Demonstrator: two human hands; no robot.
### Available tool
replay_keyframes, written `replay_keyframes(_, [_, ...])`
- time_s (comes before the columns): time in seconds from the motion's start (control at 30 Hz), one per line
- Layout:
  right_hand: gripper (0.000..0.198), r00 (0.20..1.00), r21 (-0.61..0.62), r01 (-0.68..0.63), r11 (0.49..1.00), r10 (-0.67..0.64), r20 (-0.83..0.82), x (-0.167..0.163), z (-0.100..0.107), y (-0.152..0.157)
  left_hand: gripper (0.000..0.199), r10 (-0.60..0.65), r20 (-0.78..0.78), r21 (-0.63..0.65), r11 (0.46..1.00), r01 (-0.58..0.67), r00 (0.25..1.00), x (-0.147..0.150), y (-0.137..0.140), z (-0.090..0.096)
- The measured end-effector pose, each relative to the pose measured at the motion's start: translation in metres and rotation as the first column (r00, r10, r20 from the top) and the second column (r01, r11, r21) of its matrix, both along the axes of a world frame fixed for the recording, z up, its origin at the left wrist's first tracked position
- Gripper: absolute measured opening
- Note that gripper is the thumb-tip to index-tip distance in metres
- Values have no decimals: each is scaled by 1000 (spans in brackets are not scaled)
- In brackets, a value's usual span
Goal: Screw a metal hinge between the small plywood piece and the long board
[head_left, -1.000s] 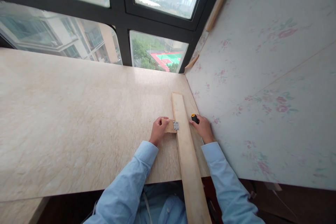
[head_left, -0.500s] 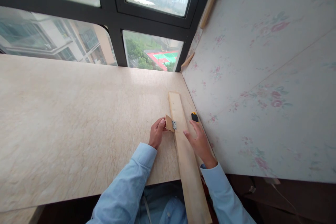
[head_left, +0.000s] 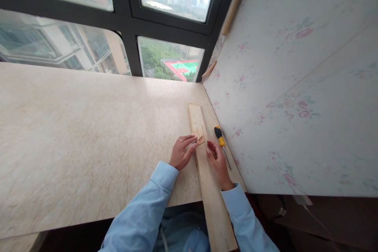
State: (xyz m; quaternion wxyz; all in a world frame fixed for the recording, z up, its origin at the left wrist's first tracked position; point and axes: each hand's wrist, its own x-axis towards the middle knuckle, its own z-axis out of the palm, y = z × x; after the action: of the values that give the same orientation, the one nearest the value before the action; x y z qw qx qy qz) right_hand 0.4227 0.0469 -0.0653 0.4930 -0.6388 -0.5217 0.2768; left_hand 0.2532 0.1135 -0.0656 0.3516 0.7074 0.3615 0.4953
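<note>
A long pale wooden plank [head_left: 211, 181] runs away from my body over the edge of the stone-patterned ledge. On it lies a small thin wooden piece [head_left: 201, 138], folded over flat with a splintered face. My left hand [head_left: 181, 152] is at the left edge of this piece, its fingers stretched out and touching or nearly touching it. Over the plank's right side, my right hand [head_left: 217, 161] hovers with loosely bent, parted fingers and nothing visible in them. The metal hinge between piece and plank is hidden now. A black and yellow screwdriver [head_left: 221, 140] lies right of the plank.
A flower-patterned wall [head_left: 283, 98] rises close on the right, beside the screwdriver. The ledge [head_left: 88, 138] stretches out to the left, with a dark-framed window [head_left: 126, 47] behind it. A cable [head_left: 319, 224] hangs at the lower right.
The small wooden piece has swung from the plank's left side over onto its top. My left hand has moved right and loosened its pinch; my right hand has shifted left and lower, uncovering the screwdriver.
</note>
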Motion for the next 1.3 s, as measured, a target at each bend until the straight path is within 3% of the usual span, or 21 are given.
replay_keyframes(0.1, [50,1000,24,3,1000,-3,3,1,-5,-1,33,1,-28,55,999,0,1000,1,0,0])
replay_keyframes(0.2, [59,972,105,-65,992,39,233,1,-7,-2,35,-17,-38,89,996,20,999,1,-1,1])
replay_keyframes(0.33, [54,895,167,-79,983,-4,446,1,-8,-2,33,-4,-5,72,997,5,1000,2,-3,0])
replay_keyframes(0.6, [45,863,141,-84,986,1,505,3,-13,3,19,20,11,-119,993,-19,1000,7,2,-5])
replay_keyframes(0.97, [43,897,8,-90,996,77,436,1,-1,1,20,21,-76,-138,990,-32,997,7,2,-4])
replay_keyframes(1.13, [69,876,-145,-163,976,211,434,2,3,-8,21,19,-86,-158,987,-32,996,7,2,-3])
replay_keyframes(1.3, [101,841,-271,-137,953,256,476,-3,5,-14,22,-2,-71,-178,984,-10,997,5,2,-3])
